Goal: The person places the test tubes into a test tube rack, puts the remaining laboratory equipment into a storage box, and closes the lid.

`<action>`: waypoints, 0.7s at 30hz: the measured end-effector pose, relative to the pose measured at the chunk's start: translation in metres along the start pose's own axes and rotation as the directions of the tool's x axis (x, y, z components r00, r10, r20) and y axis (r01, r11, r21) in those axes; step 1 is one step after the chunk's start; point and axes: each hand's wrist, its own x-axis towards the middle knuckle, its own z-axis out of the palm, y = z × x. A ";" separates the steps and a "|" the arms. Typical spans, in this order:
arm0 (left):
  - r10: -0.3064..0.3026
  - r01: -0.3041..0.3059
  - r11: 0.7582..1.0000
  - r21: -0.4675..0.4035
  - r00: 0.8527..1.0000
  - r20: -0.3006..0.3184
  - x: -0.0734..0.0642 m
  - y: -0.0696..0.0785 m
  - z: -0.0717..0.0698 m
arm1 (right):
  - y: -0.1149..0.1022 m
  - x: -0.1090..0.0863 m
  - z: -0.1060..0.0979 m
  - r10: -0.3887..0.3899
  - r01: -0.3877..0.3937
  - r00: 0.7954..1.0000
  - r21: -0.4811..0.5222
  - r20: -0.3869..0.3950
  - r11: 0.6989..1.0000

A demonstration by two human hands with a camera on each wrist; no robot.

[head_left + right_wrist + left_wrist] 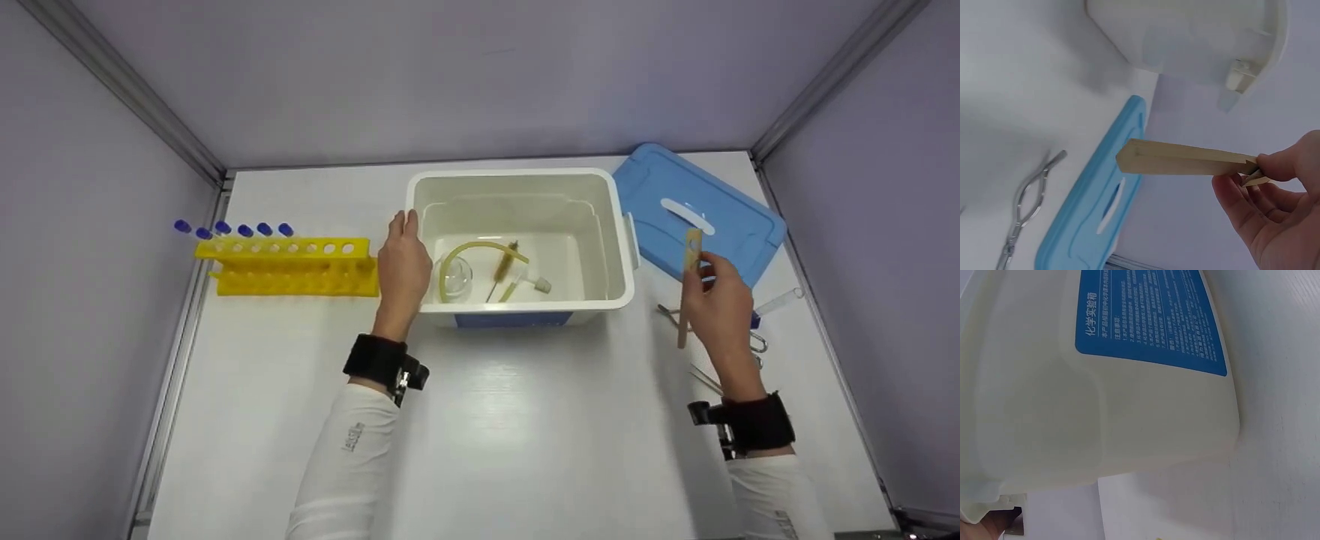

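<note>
A white plastic tub (622, 289) with a blue label (1151, 320) stands mid-table. My left hand (405, 264) grips its left side at the rim, and fingers show at the handle in the left wrist view. Inside lie a yellow rubber tube (480, 244), a brush (504, 264), a round clear glass vessel (457, 281) and a small piece with a pale stopper (541, 285). To the right of the tub, my right hand (720, 304) pinches a wooden test tube clamp (1185, 157) between thumb and fingers, raised above the table.
A blue lid (720, 202) lies behind the right hand. Metal tongs (1030, 197), a clear tube (780, 301) and other metal tools lie under and beside that hand. At left stands a yellow test tube rack (300, 285) with several blue-capped tubes (245, 230). Walls enclose the table.
</note>
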 end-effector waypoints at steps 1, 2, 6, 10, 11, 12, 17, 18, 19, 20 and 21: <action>0.003 -0.003 1.000 0.003 1.000 -0.001 0.000 0.000 0.000 | -0.005 0.002 -0.003 -0.015 0.015 1.000 0.011 -0.017 1.000; 0.008 -0.008 1.000 0.010 1.000 -0.001 0.000 0.000 0.000 | -0.010 0.004 -0.005 -0.030 0.031 0.999 0.019 -0.033 0.999; 0.030 -0.030 0.999 0.039 1.000 -0.002 -0.002 -0.001 0.001 | -0.030 0.014 -0.010 -0.092 0.097 0.991 0.052 -0.093 0.994; 0.043 -0.043 0.998 0.054 0.999 -0.005 -0.001 -0.001 0.002 | -0.047 0.025 -0.012 -0.131 0.144 0.981 0.084 -0.143 0.986; 0.041 -0.041 0.998 0.052 0.999 -0.008 -0.001 -0.002 0.002 | -0.052 0.027 -0.012 -0.139 0.153 0.979 0.091 -0.151 0.984; 0.041 -0.040 0.998 0.053 0.999 -0.011 0.000 -0.002 0.002 | -0.056 0.029 -0.012 -0.146 0.162 0.977 0.097 -0.156 0.982; 0.029 -0.028 0.999 0.046 0.999 -0.013 -0.001 -0.003 0.002 | -0.079 0.033 -0.012 -0.154 0.177 0.980 0.194 -0.126 0.965; 0.029 -0.029 0.999 0.044 1.000 -0.011 -0.001 -0.003 0.001 | -0.083 0.034 -0.013 -0.153 0.177 0.981 0.227 -0.116 0.958; 0.028 -0.028 0.999 0.040 1.000 -0.008 -0.001 -0.002 0.001 | -0.087 0.034 -0.013 -0.152 0.176 0.983 0.263 -0.106 0.949; 0.030 -0.030 0.999 0.038 1.000 -0.009 -0.001 -0.002 0.001 | -0.090 0.034 -0.013 -0.153 0.175 0.984 0.300 -0.095 0.938; 0.031 -0.031 0.999 0.037 0.999 -0.009 -0.001 -0.001 0.001 | -0.094 0.035 -0.013 -0.154 0.173 0.985 0.332 -0.084 0.927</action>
